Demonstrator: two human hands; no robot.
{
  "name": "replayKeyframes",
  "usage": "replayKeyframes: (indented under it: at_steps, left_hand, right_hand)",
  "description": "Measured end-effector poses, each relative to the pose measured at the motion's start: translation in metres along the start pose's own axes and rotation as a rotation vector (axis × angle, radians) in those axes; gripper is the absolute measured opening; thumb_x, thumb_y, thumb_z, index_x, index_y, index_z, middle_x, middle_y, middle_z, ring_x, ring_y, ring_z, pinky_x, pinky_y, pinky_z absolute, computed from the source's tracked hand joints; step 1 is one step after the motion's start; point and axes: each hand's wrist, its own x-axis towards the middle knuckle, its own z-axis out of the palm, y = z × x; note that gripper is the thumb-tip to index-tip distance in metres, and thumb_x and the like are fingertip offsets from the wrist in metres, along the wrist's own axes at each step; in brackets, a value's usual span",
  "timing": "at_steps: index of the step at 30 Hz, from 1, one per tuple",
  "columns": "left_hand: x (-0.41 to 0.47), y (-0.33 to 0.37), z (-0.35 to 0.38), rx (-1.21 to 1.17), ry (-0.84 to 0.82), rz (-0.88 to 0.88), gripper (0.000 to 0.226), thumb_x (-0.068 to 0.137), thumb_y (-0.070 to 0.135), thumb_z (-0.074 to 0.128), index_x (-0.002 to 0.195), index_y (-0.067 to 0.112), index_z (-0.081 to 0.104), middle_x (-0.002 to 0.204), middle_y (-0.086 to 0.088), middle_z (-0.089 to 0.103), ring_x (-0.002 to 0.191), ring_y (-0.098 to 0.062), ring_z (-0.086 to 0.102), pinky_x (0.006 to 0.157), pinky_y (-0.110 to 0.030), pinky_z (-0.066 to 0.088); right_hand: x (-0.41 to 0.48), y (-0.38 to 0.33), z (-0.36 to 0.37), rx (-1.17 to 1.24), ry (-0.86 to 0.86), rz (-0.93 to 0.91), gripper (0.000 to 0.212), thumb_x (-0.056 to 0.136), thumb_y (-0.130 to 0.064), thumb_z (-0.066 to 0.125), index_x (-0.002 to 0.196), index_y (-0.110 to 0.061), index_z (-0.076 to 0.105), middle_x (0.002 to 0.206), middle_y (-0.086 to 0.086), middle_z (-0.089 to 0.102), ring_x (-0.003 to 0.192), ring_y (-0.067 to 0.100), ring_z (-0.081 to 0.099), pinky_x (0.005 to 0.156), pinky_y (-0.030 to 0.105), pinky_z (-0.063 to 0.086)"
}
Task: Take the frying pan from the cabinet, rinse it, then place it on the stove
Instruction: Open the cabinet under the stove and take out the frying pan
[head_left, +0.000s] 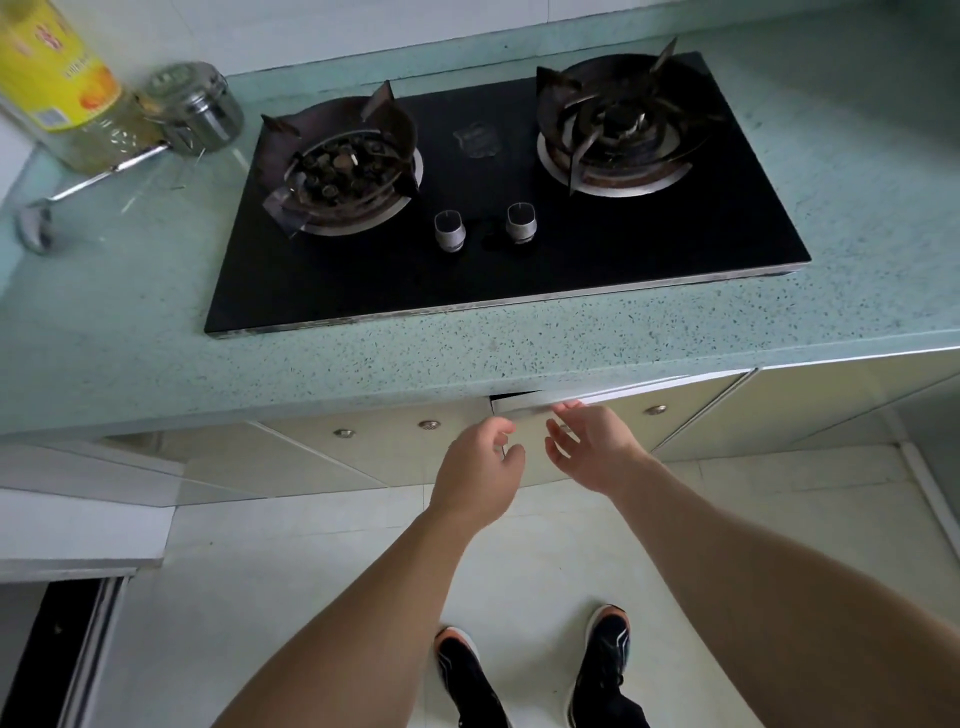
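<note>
A speckled pale-green desk (156, 332) is carrying a black glass two-burner stove (519, 260), which is sitting flat near its middle. At the stove's ten o'clock a steel canister (200, 111) is standing upright, with a yellow-labelled oil bottle (62, 88) just beside it at its nine o'clock. A metal ladle (88, 182) is lying at the stove's nine o'clock, its handle pointing toward the canister.

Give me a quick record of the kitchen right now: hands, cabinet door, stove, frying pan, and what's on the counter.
left hand: loosely curled, holding nothing, in front of the cabinet door
right hand: fingers straight, fingertips at the door's top edge
cabinet door: slightly ajar, dark gap under the counter
stove: bare, nothing on it
frying pan: not in view
counter: oil bottle, steel canister, ladle at far left
</note>
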Motion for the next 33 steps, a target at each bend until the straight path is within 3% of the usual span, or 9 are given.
replayKeyframes:
  at_steps: [5, 12, 17, 26, 33]
  left_hand:
    - [-0.005, 0.012, -0.001, -0.008, -0.037, 0.028, 0.024, 0.092, 0.024, 0.053, 0.114, 0.020, 0.063, 0.102, 0.009, 0.062, 0.088, -0.010, 0.058, 0.071, -0.017, 0.040]
    - [-0.018, 0.019, 0.002, 0.035, -0.138, 0.059, 0.021, 0.092, 0.027, 0.053, 0.109, 0.023, 0.064, 0.092, 0.011, 0.060, 0.087, -0.013, 0.059, 0.072, -0.021, 0.043]
    - [-0.016, 0.031, 0.003, 0.115, -0.268, 0.107, 0.018, 0.090, 0.028, 0.053, 0.105, 0.028, 0.063, 0.091, 0.012, 0.064, 0.085, -0.013, 0.060, 0.075, -0.023, 0.043]
    - [-0.029, 0.058, 0.018, 0.261, -0.455, 0.349, 0.017, 0.088, 0.027, 0.054, 0.100, 0.026, 0.066, 0.076, 0.013, 0.060, 0.078, -0.011, 0.057, 0.068, -0.022, 0.043]
    - [-0.027, 0.069, 0.024, 0.338, -0.526, 0.415, 0.020, 0.090, 0.026, 0.052, 0.104, 0.023, 0.066, 0.075, 0.013, 0.056, 0.075, -0.011, 0.054, 0.063, -0.021, 0.040]
  right_hand:
    - [-0.011, 0.010, -0.011, -0.047, 0.037, -0.016, 0.013, 0.093, -0.007, 0.053, 0.084, -0.016, 0.056, 0.089, -0.002, 0.060, 0.088, 0.015, 0.062, 0.073, 0.029, 0.048]
    - [-0.031, 0.021, -0.031, -0.134, 0.096, -0.018, 0.003, 0.091, -0.012, 0.057, 0.089, -0.011, 0.059, 0.091, 0.003, 0.062, 0.094, 0.018, 0.066, 0.082, 0.032, 0.047]
    - [-0.054, 0.038, -0.053, -0.148, 0.226, -0.052, 0.009, 0.089, -0.013, 0.066, 0.091, -0.007, 0.059, 0.090, 0.008, 0.060, 0.084, 0.020, 0.064, 0.077, 0.030, 0.050]
    - [-0.069, 0.052, -0.066, -0.265, 0.365, -0.091, 0.010, 0.081, -0.008, 0.071, 0.083, -0.006, 0.062, 0.089, 0.009, 0.062, 0.077, 0.017, 0.062, 0.043, 0.021, 0.039]
    - [-0.078, 0.053, -0.084, -0.476, 0.442, -0.107, 0.024, 0.075, -0.013, 0.074, 0.065, -0.009, 0.052, 0.067, 0.009, 0.045, 0.057, 0.019, 0.039, 0.044, 0.023, 0.028]
